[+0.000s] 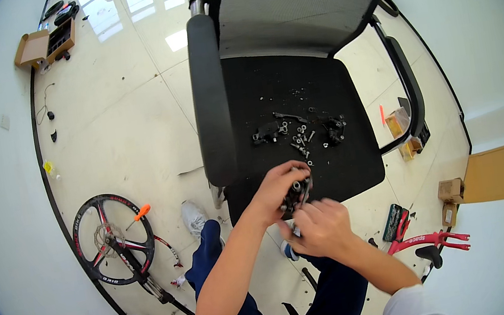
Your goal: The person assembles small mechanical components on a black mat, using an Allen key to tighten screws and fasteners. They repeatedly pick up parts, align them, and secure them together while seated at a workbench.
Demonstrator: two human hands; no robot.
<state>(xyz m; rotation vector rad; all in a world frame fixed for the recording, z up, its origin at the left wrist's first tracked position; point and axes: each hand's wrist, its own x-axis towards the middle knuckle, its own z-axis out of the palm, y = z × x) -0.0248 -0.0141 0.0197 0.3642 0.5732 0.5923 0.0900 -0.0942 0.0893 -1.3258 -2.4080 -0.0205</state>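
My left hand [275, 192] is closed around a black brake caliper [296, 194] with silver bolts, held above the front of the chair seat. Just below and to the right, my right hand [322, 228] has its fingers curled in close to the caliper; what they pinch is hidden. Beyond my hands, loose bolts, nuts and washers [303, 139] lie scattered on the black seat [333, 90]. A black caliper part [269, 132] lies to their left, another dark metal part [333, 129] to their right, and a small black lever [289, 116] behind them.
Armrests [210, 98] flank the seat, with a mesh backrest [294, 4] behind. On the floor at left are a spoked bike wheel [114, 240] and an orange-handled screwdriver [141, 214]. A red bike frame [430, 239], a dark green case [394, 222] and cardboard boxes [450, 192] lie at right.
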